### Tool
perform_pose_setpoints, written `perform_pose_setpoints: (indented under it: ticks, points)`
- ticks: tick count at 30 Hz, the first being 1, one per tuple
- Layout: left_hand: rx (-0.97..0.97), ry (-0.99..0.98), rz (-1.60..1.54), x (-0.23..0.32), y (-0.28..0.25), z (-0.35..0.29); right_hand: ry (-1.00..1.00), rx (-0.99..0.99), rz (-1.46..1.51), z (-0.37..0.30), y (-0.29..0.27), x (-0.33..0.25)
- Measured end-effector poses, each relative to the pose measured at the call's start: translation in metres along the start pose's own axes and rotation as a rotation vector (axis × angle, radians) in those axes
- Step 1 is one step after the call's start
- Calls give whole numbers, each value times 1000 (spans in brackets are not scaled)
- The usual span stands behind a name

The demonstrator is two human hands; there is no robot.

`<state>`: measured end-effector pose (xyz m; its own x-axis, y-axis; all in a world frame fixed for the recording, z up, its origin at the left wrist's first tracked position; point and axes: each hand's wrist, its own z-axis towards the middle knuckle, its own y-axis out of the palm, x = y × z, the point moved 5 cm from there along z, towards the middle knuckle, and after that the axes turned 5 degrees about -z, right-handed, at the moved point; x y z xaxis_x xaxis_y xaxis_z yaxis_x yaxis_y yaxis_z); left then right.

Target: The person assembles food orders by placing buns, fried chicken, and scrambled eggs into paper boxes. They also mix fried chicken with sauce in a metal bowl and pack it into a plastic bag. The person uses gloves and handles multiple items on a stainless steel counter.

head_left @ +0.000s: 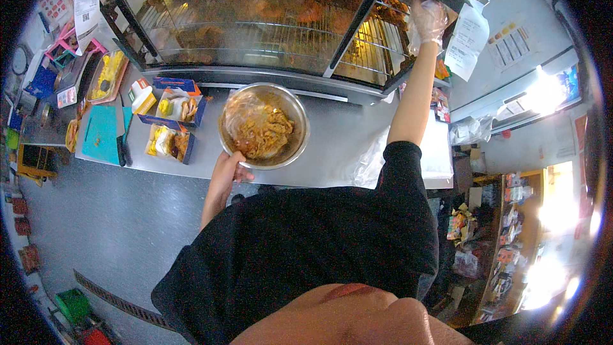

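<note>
Bare skin along the lower edge comes nearest the camera, and beyond it spreads the person's black shirt. The step in hand seems to be a reach into the glass-fronted cabinet while the metal bowl is kept close. To do it well, from the left: keep the bowl away from the open food boxes, which stand up and to the left of the left fingers, and from the knife beyond them. Hold the bowl level, so the brown battered pieces just above those fingers stay in. At the right, bring the forearm back without brushing the cabinet frame, and keep the glove off the hanging paper just right of the fingers.

As for the fingers, the left hand grasps the bowl's near-left rim, thumb over the edge and the others bent outside; whether the bowl rests on the surface or is slightly raised, I cannot tell. The right hand, in a clear glove, is far up and to the right, at the cabinet's right end. Its fingertips are hidden, so how open they are, and what they hold, cannot be told.
</note>
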<state>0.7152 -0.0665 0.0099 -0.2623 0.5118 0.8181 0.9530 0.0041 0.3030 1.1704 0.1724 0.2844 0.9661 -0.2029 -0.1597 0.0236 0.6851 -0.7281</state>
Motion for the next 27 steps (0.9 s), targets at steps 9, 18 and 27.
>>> perform_pose_setpoints:
  ticks: [9,18,27]
  points:
    - [-149,-7,8,17,51,42,-319,107,877,-123,-20,-61]
    - [-130,-43,37,25,54,49,-585,-174,600,-182,-17,-95]
    - [-50,-22,-87,6,27,38,-573,144,-533,-28,8,-53]
